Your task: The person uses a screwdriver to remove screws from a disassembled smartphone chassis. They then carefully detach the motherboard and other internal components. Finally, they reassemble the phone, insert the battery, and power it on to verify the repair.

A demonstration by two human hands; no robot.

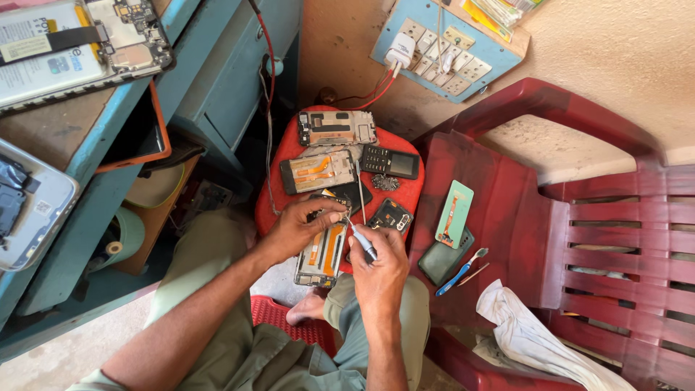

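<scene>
The opened phone [322,253] lies on the near edge of the red stool [279,163], its back off and orange ribbon cables showing, overhanging toward the person's knees. The left hand [300,226] curls over its top end, fingers pressed down together on the frame, seemingly to steady it. The right hand [380,269] has its fingers pinched around a screwdriver [360,235], the tip angled in near the phone's upper edge. Further back on the stool sit more open phones [318,171] and a keypad phone [389,161], close at hand. On the red chair [579,239] beside lie a toothbrush [462,271] and a white cloth [528,337].
</scene>
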